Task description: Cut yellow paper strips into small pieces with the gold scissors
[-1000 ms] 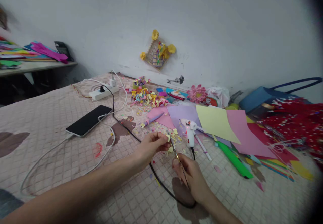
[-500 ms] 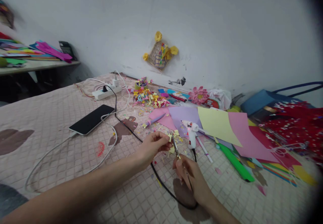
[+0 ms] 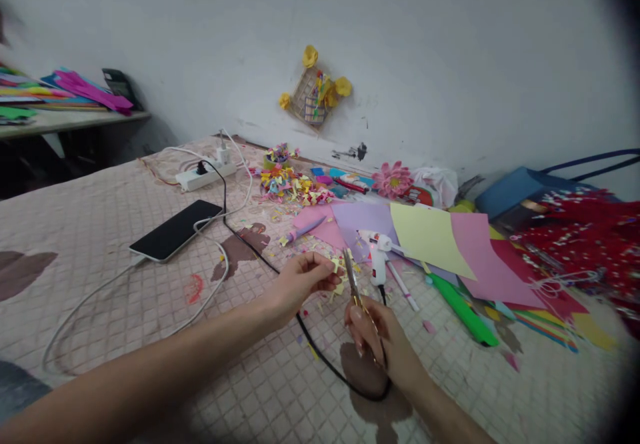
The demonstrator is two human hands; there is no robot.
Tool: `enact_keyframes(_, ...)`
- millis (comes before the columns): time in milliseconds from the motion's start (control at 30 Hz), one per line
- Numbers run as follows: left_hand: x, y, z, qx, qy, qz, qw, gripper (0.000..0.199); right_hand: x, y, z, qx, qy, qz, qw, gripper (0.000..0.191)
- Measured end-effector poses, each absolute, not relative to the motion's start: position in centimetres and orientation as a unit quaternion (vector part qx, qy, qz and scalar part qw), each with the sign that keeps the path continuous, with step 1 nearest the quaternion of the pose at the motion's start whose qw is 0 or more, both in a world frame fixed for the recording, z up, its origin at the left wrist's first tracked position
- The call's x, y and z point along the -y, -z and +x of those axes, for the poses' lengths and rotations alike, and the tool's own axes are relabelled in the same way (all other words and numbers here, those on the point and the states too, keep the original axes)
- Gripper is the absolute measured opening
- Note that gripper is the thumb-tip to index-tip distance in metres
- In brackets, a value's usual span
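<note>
My left hand (image 3: 309, 276) is closed in a pinch on a small pale yellow paper piece (image 3: 337, 265). Just to its right, my right hand (image 3: 373, 331) grips a pair of scissors (image 3: 353, 281) with gold-coloured handles; the blades point up and away from me and look nearly closed. A small gap separates the blades from the paper piece. Behind the scissors lies a white hot glue gun (image 3: 379, 264) with a red light on. Loose paper scraps lie on the cloth under and beyond my fingertips.
A black cable (image 3: 320, 357) loops under both hands. To the left are a phone (image 3: 177, 231) and a white power strip (image 3: 205, 176). Coloured paper sheets (image 3: 430, 234), a green glue-stick-like tool (image 3: 465, 311) and red tinsel (image 3: 585, 251) spread rightward. Paper clippings (image 3: 290, 187) heap near the wall.
The scissors have shifted slightly right, away from the paper piece in my left hand. The whole view has tilted a little, so things on the table sit slightly higher and further left.
</note>
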State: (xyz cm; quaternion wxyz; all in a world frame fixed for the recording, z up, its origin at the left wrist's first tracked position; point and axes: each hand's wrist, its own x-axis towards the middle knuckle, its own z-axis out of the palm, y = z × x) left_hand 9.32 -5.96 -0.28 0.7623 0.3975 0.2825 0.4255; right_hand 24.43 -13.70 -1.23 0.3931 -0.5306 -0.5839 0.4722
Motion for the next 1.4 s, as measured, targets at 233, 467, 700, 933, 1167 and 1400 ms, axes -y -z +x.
enact_keyframes(233,5.89,0.39,9.36,-0.280,-0.430,0.410,0.754,0.017,14.02,1.12,24.08,0.602,-0.435,-0.550,0.382,0.038)
enact_keyframes(467,6.02,0.10,9.31,-0.285,-0.432,0.399,0.757,0.018,13.87,1.44,24.17,0.614,-0.399,-0.568,0.375,0.036)
enact_keyframes(700,5.84,0.50,9.40,-0.278,-0.437,0.400,0.757,0.020,13.90,1.59,24.29,0.625,-0.387,-0.577,0.357,0.037)
enact_keyframes(933,5.85,0.59,9.42,-0.283,-0.432,0.405,0.754,0.019,13.87,1.54,24.23,0.623,-0.396,-0.573,0.356,0.037)
enact_keyframes(1167,5.85,0.56,9.43,-0.275,-0.436,0.409,0.753,0.018,13.95,1.66,24.32,0.617,-0.400,-0.580,0.351,0.039)
enact_keyframes(1400,5.86,0.53,9.47,-0.279,-0.437,0.399,0.756,0.019,13.88,1.46,24.07,0.612,-0.407,-0.577,0.356,0.040)
